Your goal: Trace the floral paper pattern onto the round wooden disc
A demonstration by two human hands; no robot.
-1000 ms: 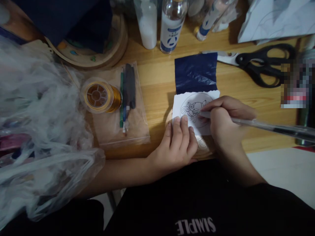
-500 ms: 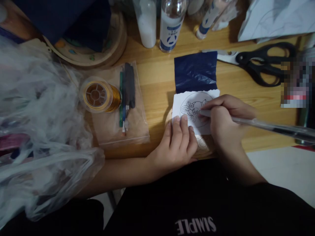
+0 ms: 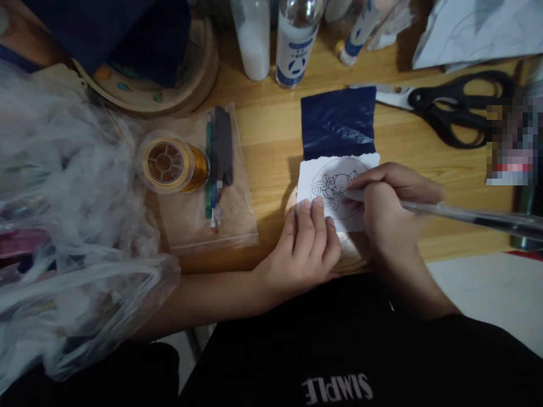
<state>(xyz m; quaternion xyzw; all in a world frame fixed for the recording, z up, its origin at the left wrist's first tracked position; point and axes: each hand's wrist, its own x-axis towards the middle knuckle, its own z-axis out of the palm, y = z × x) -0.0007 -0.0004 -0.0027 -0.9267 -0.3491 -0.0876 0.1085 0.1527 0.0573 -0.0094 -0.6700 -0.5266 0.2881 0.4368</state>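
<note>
A small white sheet of paper point(image 3: 308, 175) with a line drawing in a circle lies over a round wooden disc point(image 3: 360, 257), which shows pale outlines at its near edge. My left hand point(image 3: 303, 249) presses its fingers on the paper's lower left part, its thumb mostly hidden by the disc's near rim. A clear-barrelled pen point(image 3: 458, 212) is pinched in my right hand point(image 3: 388, 209). Its tip meets the drawing near the middle, partly covered by my fingers. Beyond the paper, touching or under its torn top edge, lies a dark blue sheet point(image 3: 337, 121).
Black-handled scissors point(image 3: 449, 104) lie at the right. Bottles point(image 3: 297, 51) stand at the back. To the left are a spool of golden wire or thread point(image 3: 176, 164), brushes point(image 3: 218, 152) on a clear bag point(image 3: 186, 226), a round wooden tray point(image 3: 203, 73) and a crumpled plastic bag point(image 3: 85, 226).
The pen and my right hand have shifted very slightly over the drawing. My left hand keeps its place on the paper.
</note>
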